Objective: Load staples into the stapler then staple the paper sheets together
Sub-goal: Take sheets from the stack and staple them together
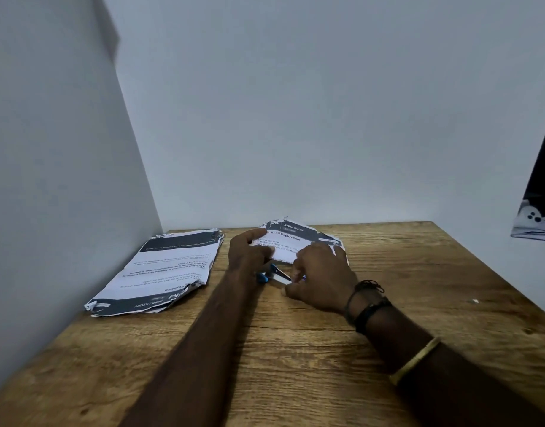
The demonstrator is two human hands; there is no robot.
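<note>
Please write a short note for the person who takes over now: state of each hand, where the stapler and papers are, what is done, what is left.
Left hand: grip on the blue stapler, which appears opened; forefinger resting on the paper sheets.
Right hand: fingers pinched at the stapler's front end; whether it holds staples cannot be seen.
Papers: those sheets lie at the far edge of the wooden table, partly under both hands; a second stack of sheets lies to the left by the wall.
Done: stapler picked up, seemingly opened.
Left: finish loading, close it, staple the sheets.
</note>
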